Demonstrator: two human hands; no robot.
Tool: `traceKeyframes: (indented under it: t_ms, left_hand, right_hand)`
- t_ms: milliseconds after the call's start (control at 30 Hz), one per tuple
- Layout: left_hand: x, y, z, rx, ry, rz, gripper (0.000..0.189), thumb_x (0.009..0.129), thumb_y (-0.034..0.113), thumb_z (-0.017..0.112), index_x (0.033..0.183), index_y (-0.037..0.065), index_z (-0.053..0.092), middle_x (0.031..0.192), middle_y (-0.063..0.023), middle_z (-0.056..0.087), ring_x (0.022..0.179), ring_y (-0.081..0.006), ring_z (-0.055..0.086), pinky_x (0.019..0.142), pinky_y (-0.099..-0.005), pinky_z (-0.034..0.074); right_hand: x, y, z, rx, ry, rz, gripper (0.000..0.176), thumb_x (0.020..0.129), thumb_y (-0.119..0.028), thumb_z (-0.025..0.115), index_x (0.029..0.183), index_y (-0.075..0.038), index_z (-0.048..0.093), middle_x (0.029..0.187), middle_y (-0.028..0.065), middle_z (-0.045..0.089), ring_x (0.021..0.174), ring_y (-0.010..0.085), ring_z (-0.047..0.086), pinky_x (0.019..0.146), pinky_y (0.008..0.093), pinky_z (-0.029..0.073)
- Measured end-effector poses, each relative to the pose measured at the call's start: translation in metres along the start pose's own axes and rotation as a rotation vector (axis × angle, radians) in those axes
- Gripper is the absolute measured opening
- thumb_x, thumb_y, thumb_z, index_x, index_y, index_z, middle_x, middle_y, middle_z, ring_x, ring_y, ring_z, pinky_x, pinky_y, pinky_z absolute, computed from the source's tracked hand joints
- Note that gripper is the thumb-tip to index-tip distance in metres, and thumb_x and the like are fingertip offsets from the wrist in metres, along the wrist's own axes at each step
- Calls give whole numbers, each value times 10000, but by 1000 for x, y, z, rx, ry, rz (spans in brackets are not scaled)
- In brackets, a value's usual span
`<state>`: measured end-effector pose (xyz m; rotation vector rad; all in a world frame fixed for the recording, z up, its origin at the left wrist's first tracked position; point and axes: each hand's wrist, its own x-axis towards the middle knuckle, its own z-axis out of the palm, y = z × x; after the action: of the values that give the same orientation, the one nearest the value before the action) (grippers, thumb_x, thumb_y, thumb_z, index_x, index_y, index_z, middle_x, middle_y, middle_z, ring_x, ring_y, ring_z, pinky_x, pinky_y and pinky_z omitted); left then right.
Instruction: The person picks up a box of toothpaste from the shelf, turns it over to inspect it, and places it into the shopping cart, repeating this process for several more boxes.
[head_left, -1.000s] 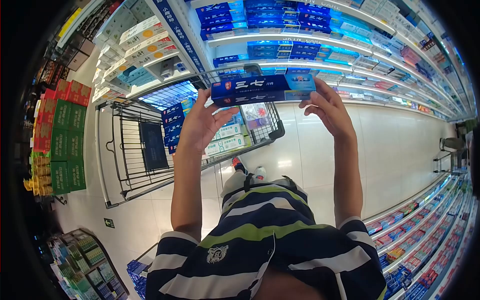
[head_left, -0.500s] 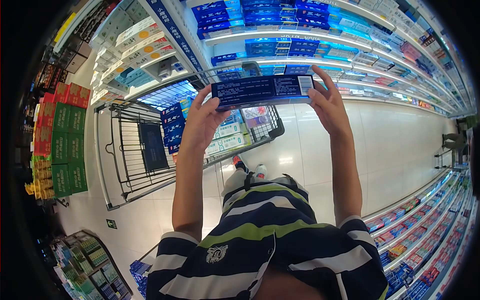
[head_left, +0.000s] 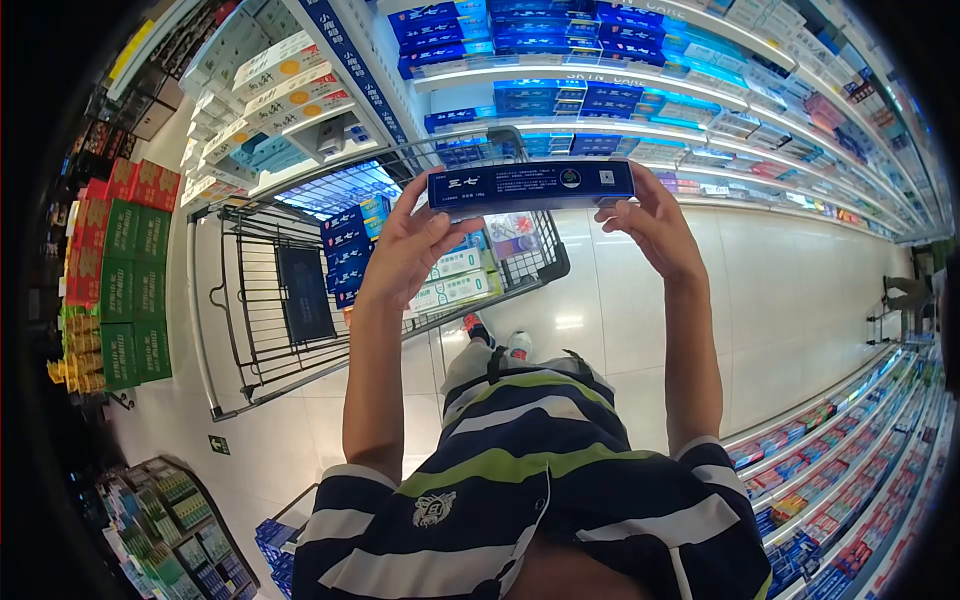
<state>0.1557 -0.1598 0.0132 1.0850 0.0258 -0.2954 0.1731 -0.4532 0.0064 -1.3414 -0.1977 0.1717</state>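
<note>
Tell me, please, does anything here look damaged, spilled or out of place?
Nothing stands out. The left hand and right hand hold the dark blue box level, and it looks intact. The boxes in the cart lie loosely stacked, the shelf rows look orderly, and no spill shows on the floor.

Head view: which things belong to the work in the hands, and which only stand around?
In hand:
- box
- left hand and right hand, gripping its ends

Standing around:
- cart
- boxes in cart
- shelves
- green cartons
</note>
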Motion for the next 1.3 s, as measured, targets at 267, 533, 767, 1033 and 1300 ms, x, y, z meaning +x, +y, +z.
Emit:
traceKeyframes:
  t_ms: [267, 533, 767, 1033, 1300]
  left_hand:
    - [-1, -1, 3, -31, -140, 158, 782, 716, 114, 685, 1368, 86, 253, 1303, -175, 367, 1077, -275, 519, 906, -424, 437]
    - [17, -15, -3, -95, 109, 72, 755, 772, 92, 647, 1367, 29, 186, 1120, -152, 523, 982, -241, 562, 863, -396, 457]
    - [52, -41, -7, -330, 96, 85, 323, 815, 39, 593, 1103, -9, 453, 1039, -125, 570, 955, -189, 577, 855, -311, 482]
    - [92, -41, -15, -322, 38, 161, 373, 824, 42, 588, 1154, 4, 418, 1060, -125, 564, 991, -196, 567, 892, -332, 470]
    - [137, -33, -62, -298, 205, 53, 437, 877, 124, 543, 1264, 47, 356, 1214, -142, 498, 1051, -233, 545, 886, -350, 456]
  right_hand:
    - [10, 9, -8, 225, -7, 54, 193, 870, -195, 543, 1004, -80, 466, 1013, 38, 519, 879, 116, 497, 751, 291, 415]
    - [22, 4, 0, -25, -51, -47, 712, 702, -99, 675, 1326, -75, 333, 1275, 174, 437, 1138, 234, 465, 964, 344, 376]
    - [63, -16, -7, -683, -225, 54, 700, 649, -280, 749, 1250, -68, 458, 1070, 131, 581, 1002, 253, 558, 832, 332, 450]
    - [133, -20, 32, -1125, -510, 6, 585, 665, -237, 729, 1155, -9, 505, 997, 167, 616, 896, 275, 596, 816, 337, 451]
    - [257, 6, 50, -1244, -454, -152, 481, 730, -190, 688, 1132, -8, 494, 985, 186, 599, 891, 307, 591, 783, 361, 452]
